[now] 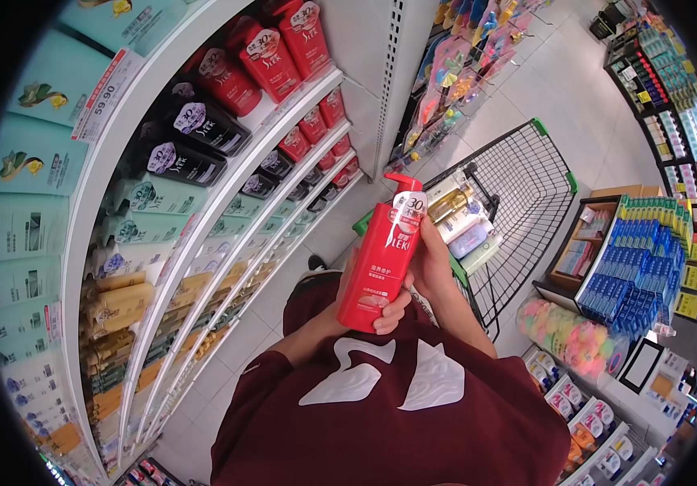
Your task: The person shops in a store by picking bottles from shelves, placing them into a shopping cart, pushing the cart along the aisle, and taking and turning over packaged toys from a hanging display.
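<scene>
A red pump bottle labelled SLEK is held up in front of my chest, slightly tilted, its red pump head at the top and a round white "30" sticker below it. My left hand wraps round the lower part from behind, with fingertips showing at the bottom right edge. On the upper right side, my right hand is closed against the bottle; some of its fingers are hidden behind it. Similar red bottles stand on the shelf at the upper left, beside dark bottles.
Curved shelves of bottles run along my left. A wire shopping cart with green corners, holding several bottles, is just ahead to the right. Blue boxes and colourful bath puffs are displayed on the right.
</scene>
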The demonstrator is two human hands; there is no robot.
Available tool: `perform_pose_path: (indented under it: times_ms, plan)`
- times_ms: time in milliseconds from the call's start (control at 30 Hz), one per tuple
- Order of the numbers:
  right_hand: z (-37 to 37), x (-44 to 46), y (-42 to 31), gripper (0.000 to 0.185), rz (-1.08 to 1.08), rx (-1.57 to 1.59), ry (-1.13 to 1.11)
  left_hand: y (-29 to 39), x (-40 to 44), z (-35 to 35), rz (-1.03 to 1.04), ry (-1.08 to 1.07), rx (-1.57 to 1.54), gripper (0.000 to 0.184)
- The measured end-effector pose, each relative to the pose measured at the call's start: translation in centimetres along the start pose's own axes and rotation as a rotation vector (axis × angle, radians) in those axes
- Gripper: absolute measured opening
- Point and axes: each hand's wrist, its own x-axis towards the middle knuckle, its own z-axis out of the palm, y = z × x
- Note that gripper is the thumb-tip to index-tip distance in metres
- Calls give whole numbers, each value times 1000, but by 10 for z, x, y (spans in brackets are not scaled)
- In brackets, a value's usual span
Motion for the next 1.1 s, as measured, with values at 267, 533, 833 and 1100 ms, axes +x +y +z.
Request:
perform_pose_path:
  times_ms: [267,533,833,1100]
  plan:
    - [-15,-5,-7,64,4,20,-210,8,1,2,92,122,243,94]
    - [-17,-16,-3,80,33,-131,-180,-1,2,-5,284,442,546,81]
    - [-16,-14,-2,68,47,-27,-150,0,6,-2,556,722,1213,52]
    - [-21,-7,6,72,124,64,-80,1,5,13,569,762,1427,54]
